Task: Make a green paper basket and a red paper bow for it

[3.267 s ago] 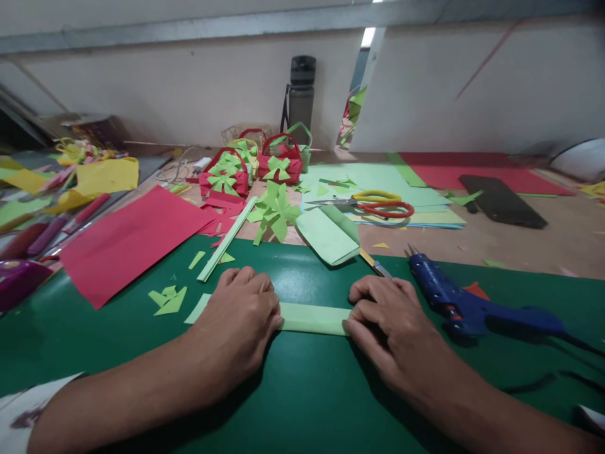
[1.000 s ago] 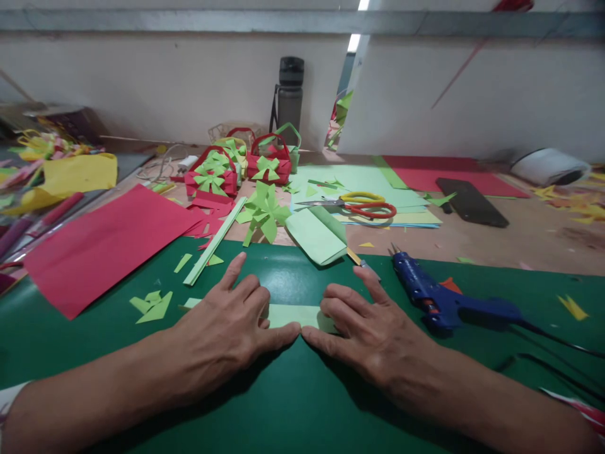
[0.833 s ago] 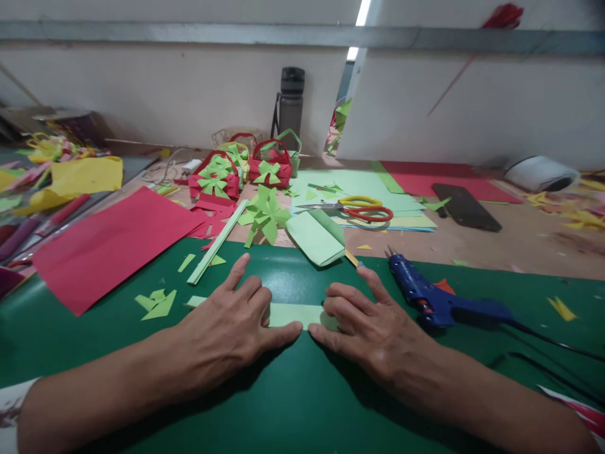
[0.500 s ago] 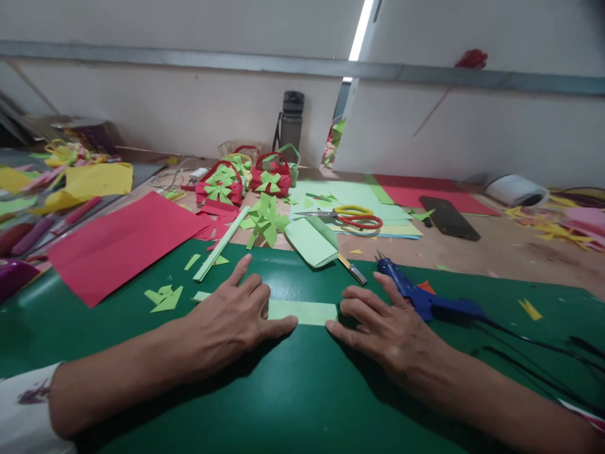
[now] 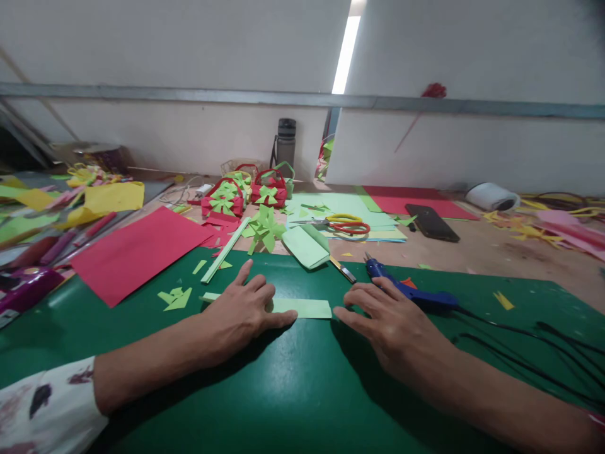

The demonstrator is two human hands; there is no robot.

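Left sleeve [image 5: 59,403] white, dark-and-pinkish blotches; right sleeve [image 5: 598,419] only reddish sliver; hands [image 5: 248,310] bare.

Passage open over near part of green mat [image 5: 297,397]; blue glue gun [image 5: 437,301] and cord [image 5: 491,321] obstruct beyond right hand [image 5: 392,321].

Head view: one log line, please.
left hand: on strip | right hand: by strip's right end | strip: on mat | glue gun: on mat

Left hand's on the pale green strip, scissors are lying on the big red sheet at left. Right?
Scissors are wrong: in the head view the scissors lie on the pale green sheets, not on the red sheet at left. The left hand is on the pale green strip, as you say.
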